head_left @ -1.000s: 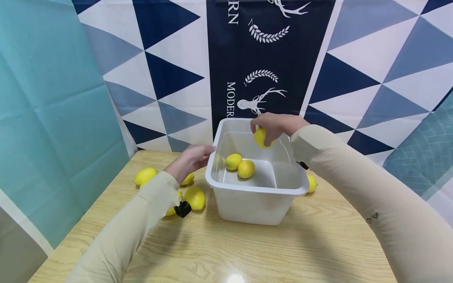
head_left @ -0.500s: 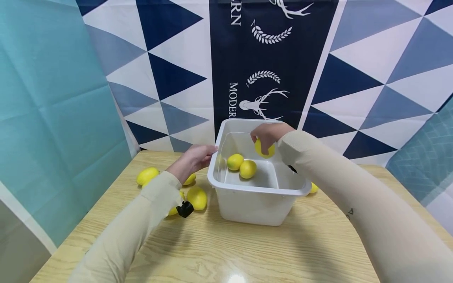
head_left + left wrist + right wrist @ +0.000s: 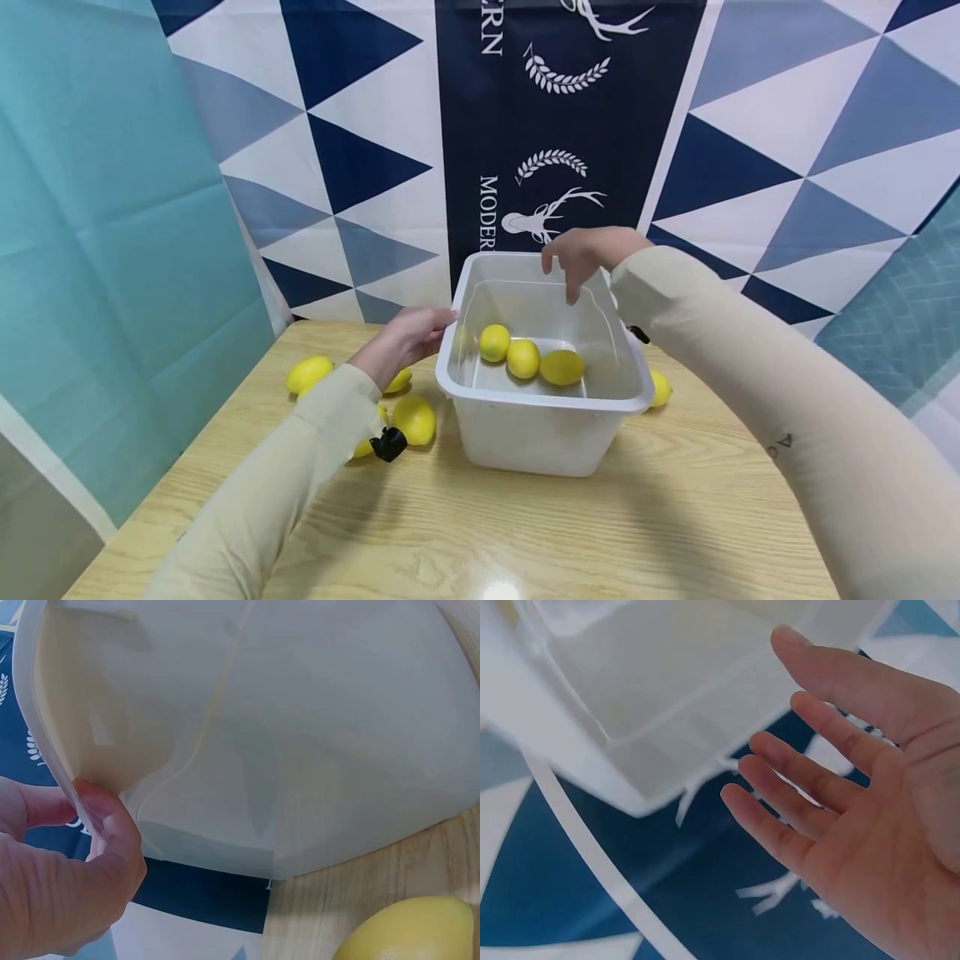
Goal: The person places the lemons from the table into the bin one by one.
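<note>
A white plastic bin [image 3: 536, 437] stands on the table with three yellow lemons inside, side by side on its floor: one lemon [image 3: 494, 342] at the left, another lemon [image 3: 523, 359] in the middle, a third lemon [image 3: 562, 367] at the right. My left hand [image 3: 401, 340] pinches the bin's left rim between thumb and fingers, plain in the left wrist view too. Over the bin's back right part hovers my right hand [image 3: 588, 252], holding nothing. In the right wrist view the fingers [image 3: 810, 742] are spread and nearly straight.
Left of the bin lie several lemons on the wooden table [image 3: 450, 533], including one lemon [image 3: 414, 420] near its wall and another lemon [image 3: 309, 374] farther out, partly behind the left arm. One lemon [image 3: 659, 389] sits right of the bin. A patterned cloth [image 3: 375, 125] hangs behind.
My right hand lowered a lemon into the bin, let it go, and rose toward the back right. That lemon now lies beside the other two. The left hand has stayed on the rim.
</note>
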